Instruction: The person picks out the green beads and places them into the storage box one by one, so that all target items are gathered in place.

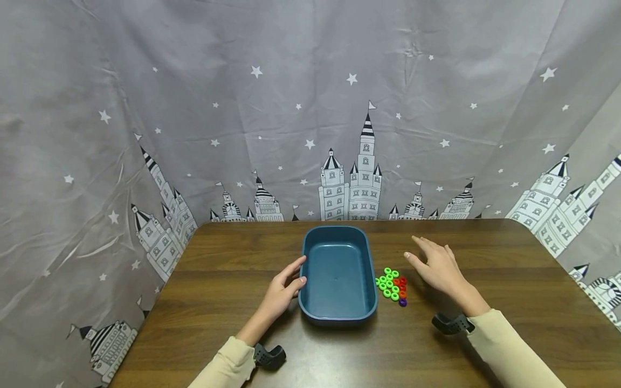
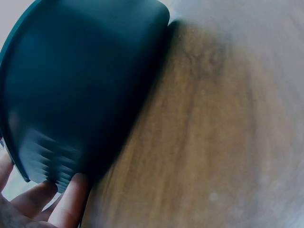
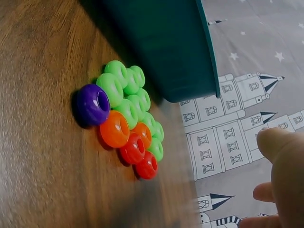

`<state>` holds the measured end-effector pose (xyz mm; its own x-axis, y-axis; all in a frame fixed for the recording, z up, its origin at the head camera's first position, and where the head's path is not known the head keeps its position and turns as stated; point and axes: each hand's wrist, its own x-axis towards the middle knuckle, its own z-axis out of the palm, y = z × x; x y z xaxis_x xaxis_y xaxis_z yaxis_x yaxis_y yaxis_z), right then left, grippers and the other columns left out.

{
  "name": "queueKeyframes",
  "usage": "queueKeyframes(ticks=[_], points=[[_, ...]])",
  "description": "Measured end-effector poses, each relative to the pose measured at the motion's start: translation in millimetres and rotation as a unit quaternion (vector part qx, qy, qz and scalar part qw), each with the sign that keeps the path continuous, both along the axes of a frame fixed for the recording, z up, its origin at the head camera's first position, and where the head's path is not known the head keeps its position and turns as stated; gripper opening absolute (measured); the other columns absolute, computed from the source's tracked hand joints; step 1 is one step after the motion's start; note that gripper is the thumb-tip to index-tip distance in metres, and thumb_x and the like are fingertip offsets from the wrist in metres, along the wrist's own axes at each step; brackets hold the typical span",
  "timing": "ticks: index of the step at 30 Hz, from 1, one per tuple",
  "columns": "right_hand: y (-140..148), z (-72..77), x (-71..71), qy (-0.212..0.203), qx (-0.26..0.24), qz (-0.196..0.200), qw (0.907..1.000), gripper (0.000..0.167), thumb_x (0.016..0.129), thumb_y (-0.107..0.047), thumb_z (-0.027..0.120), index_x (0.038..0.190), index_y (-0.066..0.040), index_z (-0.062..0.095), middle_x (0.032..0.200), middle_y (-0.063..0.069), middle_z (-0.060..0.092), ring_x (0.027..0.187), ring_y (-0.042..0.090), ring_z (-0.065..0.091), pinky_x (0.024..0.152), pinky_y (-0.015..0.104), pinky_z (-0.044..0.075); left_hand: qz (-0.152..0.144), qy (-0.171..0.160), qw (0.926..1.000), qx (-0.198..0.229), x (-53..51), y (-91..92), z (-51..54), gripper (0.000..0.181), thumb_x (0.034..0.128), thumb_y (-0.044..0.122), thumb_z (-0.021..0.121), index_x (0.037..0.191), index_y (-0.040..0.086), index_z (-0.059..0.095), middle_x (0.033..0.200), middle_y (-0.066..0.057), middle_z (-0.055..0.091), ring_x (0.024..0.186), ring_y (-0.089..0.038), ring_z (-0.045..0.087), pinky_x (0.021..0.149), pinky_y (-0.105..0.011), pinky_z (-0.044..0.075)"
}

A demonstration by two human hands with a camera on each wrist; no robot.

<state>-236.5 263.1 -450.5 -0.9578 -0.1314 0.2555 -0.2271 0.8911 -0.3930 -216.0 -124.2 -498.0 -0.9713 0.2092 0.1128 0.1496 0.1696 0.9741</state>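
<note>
Left hand (image 1: 281, 295) — relaxed fingers, touching blue bin (image 1: 336, 280) | right hand (image 1: 440, 270) — fingers spread, near the coloured beads (image 1: 390, 283)

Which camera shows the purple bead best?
The right wrist view: the purple bead looks big there, and you can see its hole clearly. The head view shows it too, but tiny. The left wrist view doesn't show it at all, mostly the bin and table.

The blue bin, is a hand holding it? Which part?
The left hand touches the blue bin at its left side; whether it really grips it can't be told.
</note>
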Motion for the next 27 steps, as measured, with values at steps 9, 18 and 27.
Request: queueKeyframes(ticks=[9, 18, 27], points=[[-3.1, -8.7, -0.6, -0.001, -0.027, 0.006, 0.9996, 0.054, 0.101, -0.031, 0.059, 0.144, 0.002, 0.053, 0.142, 0.033, 0.055, 0.133, 0.052, 0.05, 0.109, 0.077, 0.03, 0.006, -0.003, 0.9999, 0.011, -0.1, 0.7, -1.0, 0.05, 0.1015, 0.007, 0.057, 0.151, 0.008, 0.049, 0.152, -0.03, 0.048, 0.13, -0.044, 0.056, 0.088, -0.045, 0.061], [-9.0, -18.8, -1.3, -0.004, -0.057, 0.017, 0.9982, 0.048, 0.098, -0.026, 0.065, 0.138, 0.001, 0.06, 0.131, 0.029, 0.065, 0.122, 0.049, 0.06, 0.102, 0.065, 0.045, 0.004, -0.008, 0.9999, 0.006, 0.5, -0.3, -0.3, 0.05, 0.1014, 0.008, 0.058, 0.151, 0.01, 0.05, 0.153, -0.028, 0.048, 0.131, -0.045, 0.055, 0.088, -0.047, 0.06], [-11.2, -31.6, -3.7, 0.013, -0.069, 0.037, 0.9968, 0.037, 0.092, -0.017, 0.073, 0.124, 0.0, 0.07, 0.107, 0.016, 0.076, 0.1, 0.036, 0.07, 0.091, 0.057, 0.054, 0.002, -0.007, 0.9999, 0.011, -0.3, 0.0, -0.3, 0.05, 0.1017, 0.009, 0.058, 0.151, 0.008, 0.049, 0.152, -0.028, 0.048, 0.131, -0.044, 0.056, 0.088, -0.048, 0.061]])
